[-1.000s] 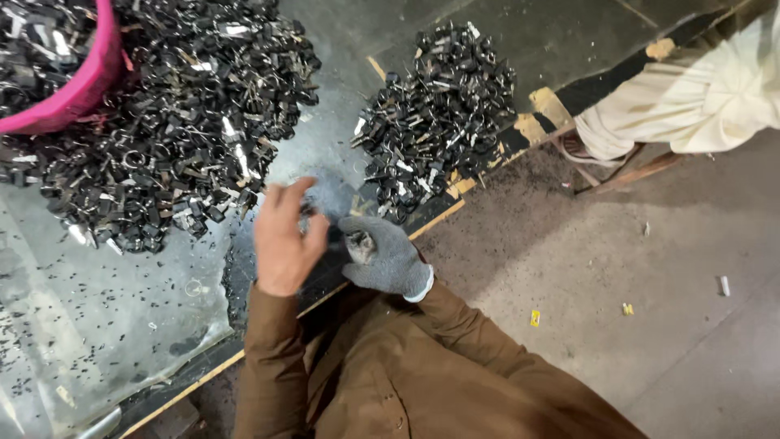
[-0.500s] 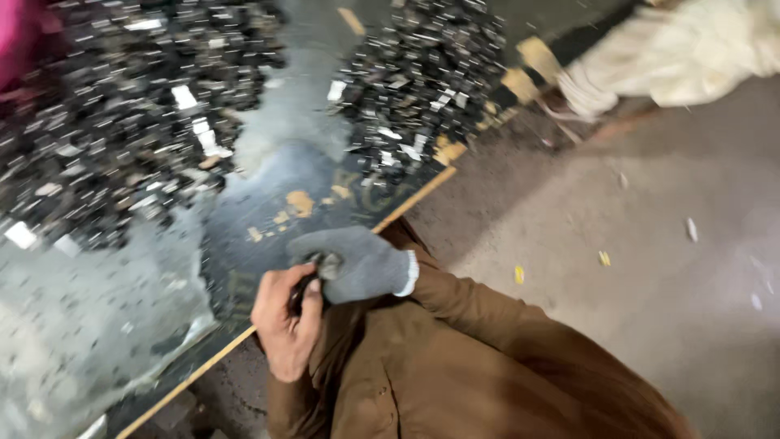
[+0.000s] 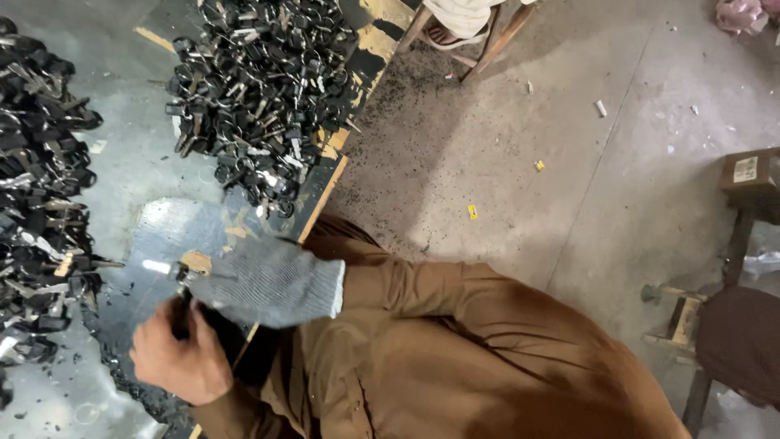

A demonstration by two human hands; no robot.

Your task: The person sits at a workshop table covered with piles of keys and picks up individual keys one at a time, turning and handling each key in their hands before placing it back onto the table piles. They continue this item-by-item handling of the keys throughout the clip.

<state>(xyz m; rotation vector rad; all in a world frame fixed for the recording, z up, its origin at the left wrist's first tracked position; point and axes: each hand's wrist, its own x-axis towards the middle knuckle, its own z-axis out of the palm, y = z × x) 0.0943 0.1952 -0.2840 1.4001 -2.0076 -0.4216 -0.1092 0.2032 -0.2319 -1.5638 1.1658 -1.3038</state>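
Bare left hand [image 3: 180, 358], lower left of frame: fingers curled shut around small dark metal part [image 3: 182, 307]. Right hand in grey knit glove [image 3: 272, 280], just above: fingertips pinch same part's upper end. Versus half second earlier: hands sit lower left, both closer together. Heap of black metal parts [image 3: 260, 89] now upper centre; second heap [image 3: 36, 203] at left edge. Brown sleeves [image 3: 455, 341] fill lower centre.
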